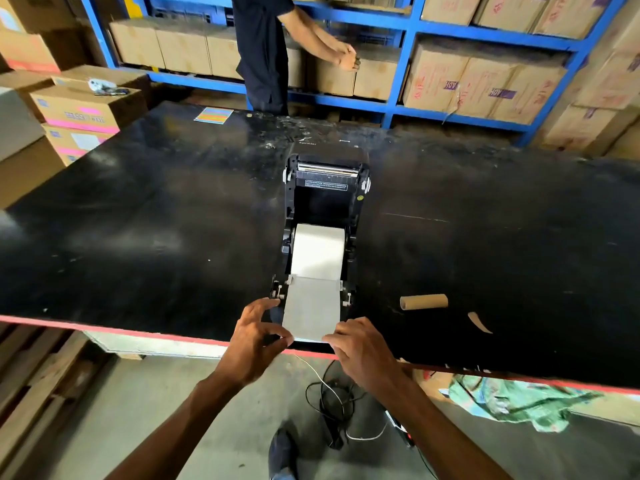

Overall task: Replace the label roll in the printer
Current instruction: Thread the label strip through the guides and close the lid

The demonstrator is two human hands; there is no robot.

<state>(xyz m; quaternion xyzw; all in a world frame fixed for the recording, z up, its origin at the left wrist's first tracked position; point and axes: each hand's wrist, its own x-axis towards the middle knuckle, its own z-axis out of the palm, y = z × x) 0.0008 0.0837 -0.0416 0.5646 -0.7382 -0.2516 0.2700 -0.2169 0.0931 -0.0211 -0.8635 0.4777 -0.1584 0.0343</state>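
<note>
On the black table (138, 220) in front of us, the printer (322, 216) stands with its lid swung open. We see the white label roll (318, 251) seated in its bay, with a strip of paper (311, 308) drawn forward toward the table's near edge. Our left hand (254, 336) pinches the strip's left corner, our right hand (360, 344) pinches its right corner. An empty cardboard core (424, 301) lies well apart on the right.
</note>
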